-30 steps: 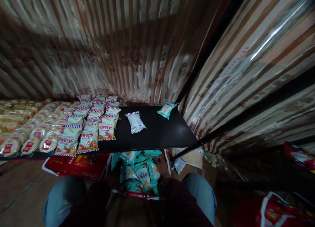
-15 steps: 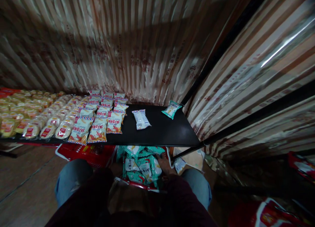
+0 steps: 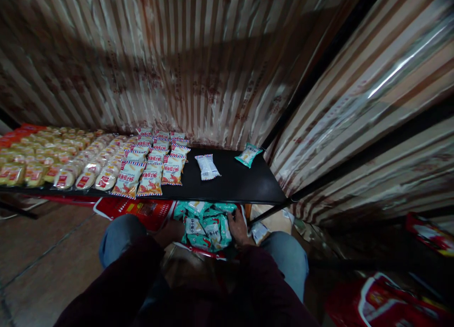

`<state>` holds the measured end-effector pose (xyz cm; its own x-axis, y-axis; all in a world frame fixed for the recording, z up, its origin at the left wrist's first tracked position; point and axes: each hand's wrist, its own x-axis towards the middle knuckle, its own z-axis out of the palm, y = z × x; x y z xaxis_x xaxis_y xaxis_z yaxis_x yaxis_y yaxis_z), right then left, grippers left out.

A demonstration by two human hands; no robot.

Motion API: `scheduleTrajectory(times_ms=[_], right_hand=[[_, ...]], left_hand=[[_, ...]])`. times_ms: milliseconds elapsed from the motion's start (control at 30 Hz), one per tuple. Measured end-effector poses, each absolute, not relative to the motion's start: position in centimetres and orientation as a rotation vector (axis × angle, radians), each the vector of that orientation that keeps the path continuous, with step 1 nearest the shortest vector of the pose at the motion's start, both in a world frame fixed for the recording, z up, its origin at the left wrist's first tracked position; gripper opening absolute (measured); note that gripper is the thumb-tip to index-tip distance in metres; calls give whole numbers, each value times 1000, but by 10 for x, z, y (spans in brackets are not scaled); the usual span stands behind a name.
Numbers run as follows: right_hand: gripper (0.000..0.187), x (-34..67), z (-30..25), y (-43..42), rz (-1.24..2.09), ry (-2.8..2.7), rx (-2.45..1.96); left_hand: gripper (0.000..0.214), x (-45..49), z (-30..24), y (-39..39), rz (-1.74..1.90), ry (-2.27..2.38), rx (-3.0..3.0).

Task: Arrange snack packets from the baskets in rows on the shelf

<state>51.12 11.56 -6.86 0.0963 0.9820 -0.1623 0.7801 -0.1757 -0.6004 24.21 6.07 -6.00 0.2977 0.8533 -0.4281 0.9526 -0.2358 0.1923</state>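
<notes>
Below the shelf's front edge, between my knees, is a red bag (image 3: 193, 250) filled with teal and white snack packets (image 3: 213, 230). My left hand (image 3: 172, 232) is at the left side of these packets, dark, with its fingers hidden. On the opposite side, my right hand (image 3: 238, 227) touches the packets beside the bag's edge. Its visible fingers are bent, but what they grip is unclear. On the black shelf (image 3: 234, 187) above lie one teal packet (image 3: 248, 155) near the right end and one white packet (image 3: 207, 167) with its back up.
Rows of white and orange snack packets (image 3: 152, 178) and wrapped round cakes (image 3: 87, 175) cover the shelf's left part. Black frame bars (image 3: 319, 182) run along the right. Another red bag (image 3: 386, 301) is at lower right. A striped plastic sheet (image 3: 198, 57) hangs behind.
The view has shifted slightly, so the shelf's front edge and the bag sit higher in the picture. My hands remain at the two sides of the teal packets.
</notes>
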Motion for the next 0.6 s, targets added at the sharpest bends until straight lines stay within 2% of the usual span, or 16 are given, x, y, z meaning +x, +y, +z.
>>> scheduleTrajectory(times_ms=[233,600], right_hand=[[55,502,-63,110,874,-1705,-2000],[45,504,-58,100,937,-1704,-1967]], left_hand=[[33,269,-37,76,-272,1842,2136],[48,293,-33,81,-42,2051,2082]])
